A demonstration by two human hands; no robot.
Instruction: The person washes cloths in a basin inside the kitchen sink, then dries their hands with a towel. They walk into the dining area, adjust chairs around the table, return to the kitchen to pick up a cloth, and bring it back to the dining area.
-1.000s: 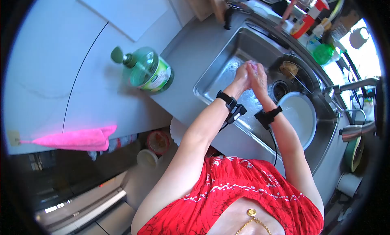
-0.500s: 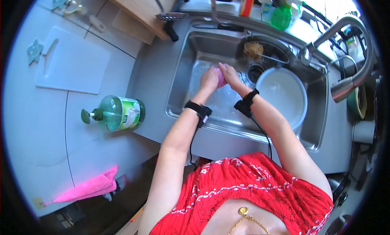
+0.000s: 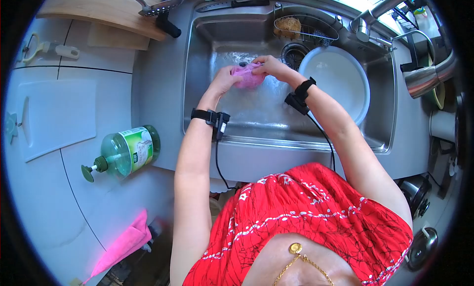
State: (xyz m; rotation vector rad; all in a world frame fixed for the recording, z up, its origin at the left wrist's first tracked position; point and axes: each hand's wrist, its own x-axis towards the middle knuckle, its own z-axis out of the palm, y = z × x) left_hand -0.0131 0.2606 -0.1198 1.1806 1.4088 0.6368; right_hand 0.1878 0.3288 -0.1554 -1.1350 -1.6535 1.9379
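Observation:
A wet pink cloth is spread between my two hands over the left part of the steel sink. My left hand pinches its left edge, while the fingers of my right hand grip its upper right side. A small dark spot shows at the cloth's top edge; I cannot make out what it is. Below the cloth, water and suds lie on the sink floor. Right of my right hand, a large white basin sits in the sink, close to the drain.
A wire rack with a tan scrubber hangs at the sink's back. The faucet arches at the right. A knife lies behind the sink. On the left stand a green pump bottle and a white cutting board.
The cloth was bunched between my hands and is now opened out between them. My hands have moved apart. The camera view has shifted too.

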